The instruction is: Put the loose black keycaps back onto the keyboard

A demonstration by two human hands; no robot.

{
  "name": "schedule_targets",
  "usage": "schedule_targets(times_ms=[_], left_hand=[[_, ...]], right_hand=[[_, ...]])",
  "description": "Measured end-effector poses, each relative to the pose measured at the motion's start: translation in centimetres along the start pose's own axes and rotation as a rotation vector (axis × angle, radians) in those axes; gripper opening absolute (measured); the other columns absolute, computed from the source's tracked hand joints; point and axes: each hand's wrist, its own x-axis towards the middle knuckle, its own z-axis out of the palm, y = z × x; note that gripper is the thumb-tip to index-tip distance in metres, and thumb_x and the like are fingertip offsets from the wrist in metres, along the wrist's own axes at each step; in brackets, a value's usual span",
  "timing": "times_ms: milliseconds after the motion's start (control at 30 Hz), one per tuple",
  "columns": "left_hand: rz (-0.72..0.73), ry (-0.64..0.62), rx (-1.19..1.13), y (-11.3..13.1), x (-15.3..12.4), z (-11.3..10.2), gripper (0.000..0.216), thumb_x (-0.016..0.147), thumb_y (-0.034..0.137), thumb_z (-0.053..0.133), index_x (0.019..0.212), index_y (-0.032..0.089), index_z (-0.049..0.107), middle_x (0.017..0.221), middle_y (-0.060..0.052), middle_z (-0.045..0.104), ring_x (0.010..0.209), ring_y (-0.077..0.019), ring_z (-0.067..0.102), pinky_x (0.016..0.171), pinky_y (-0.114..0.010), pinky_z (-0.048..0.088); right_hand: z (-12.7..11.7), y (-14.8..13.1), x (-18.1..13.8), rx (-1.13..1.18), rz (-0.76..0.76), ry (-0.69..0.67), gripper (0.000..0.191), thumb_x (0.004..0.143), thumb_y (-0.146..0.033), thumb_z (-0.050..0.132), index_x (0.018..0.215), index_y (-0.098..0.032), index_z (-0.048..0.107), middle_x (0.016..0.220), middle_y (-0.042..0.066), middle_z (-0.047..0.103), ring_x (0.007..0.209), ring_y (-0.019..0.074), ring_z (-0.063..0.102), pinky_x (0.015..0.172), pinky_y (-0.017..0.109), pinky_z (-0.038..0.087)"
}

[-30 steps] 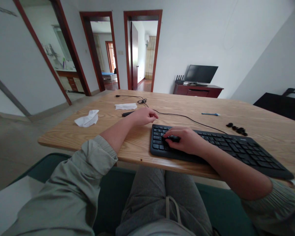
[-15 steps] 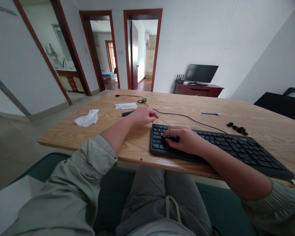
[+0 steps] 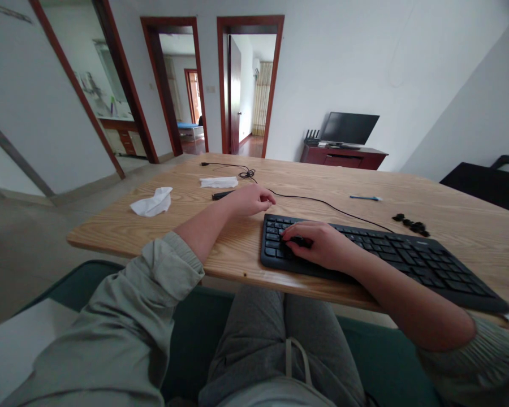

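In my head view, the black computer keyboard (image 3: pixel 398 249) lies along the near edge of the wooden table (image 3: pixel 110 232), its far-right end partly behind my forearm's line. My right hand (image 3: pixel 316 240) reaches across to its left end, fingers curled and the tips of thumb and forefinger drawn close together on the keys — I cannot tell whether they pinch something small. My left hand (image 3: pixel 252 200) is over the tabletop just beyond the keyboard's upper left corner, apart from it, with the fingers loosely bent; whether anything sits between them I cannot make out. A slim dark object (image 3: pixel 221 195) sticks out past my left wrist, the rest of it hidden. A thin black cable (image 3: pixel 322 202) runs from the keyboard's back edge, past my left hand, to a looped bundle (image 3: pixel 246 174) and a plug (image 3: pixel 204 164). Near that bundle lies a flat white tissue (image 3: pixel 219 182), and closer to the table's left side a crumpled tissue (image 3: pixel 152 203). Beyond the keyboard, to the right, are a thin blue stick (image 3: pixel 365 198) with a pale end and a cluster of small black pieces (image 3: pixel 411 225). Across the room, a dark flat screen (image 3: pixel 351 128) stands on a reddish-brown cabinet (image 3: pixel 348 157).
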Motion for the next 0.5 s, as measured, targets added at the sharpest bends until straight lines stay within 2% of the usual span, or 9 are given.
schedule_targets(times_ms=[200, 500], left_hand=[[0.0, -0.007, 0.011, 0.17, -0.05, -0.11, 0.03, 0.082, 0.024, 0.054, 0.104, 0.016, 0.073, 0.092, -0.005, 0.074, 0.08, -0.0146, 0.064, 0.072, -0.023, 0.046], [0.006, -0.012, 0.022, 0.52, -0.22, -0.37, 0.03, 0.082, 0.022, 0.054, 0.104, 0.015, 0.073, 0.094, -0.005, 0.074, 0.081, -0.0147, 0.064, 0.072, -0.023, 0.046]], right_hand=[[-0.24, -0.03, 0.05, -0.068, 0.125, 0.034, 0.022, 0.087, -0.03, 0.059, 0.105, -0.021, 0.069, 0.095, 0.004, 0.072, 0.086, 0.0174, 0.067, 0.081, 0.03, 0.052], [-0.08, 0.47, 0.16, 0.014, -0.054, 0.002, 0.021, 0.088, -0.022, 0.055, 0.098, -0.021, 0.073, 0.105, 0.003, 0.072, 0.093, 0.0147, 0.066, 0.09, 0.028, 0.05]])
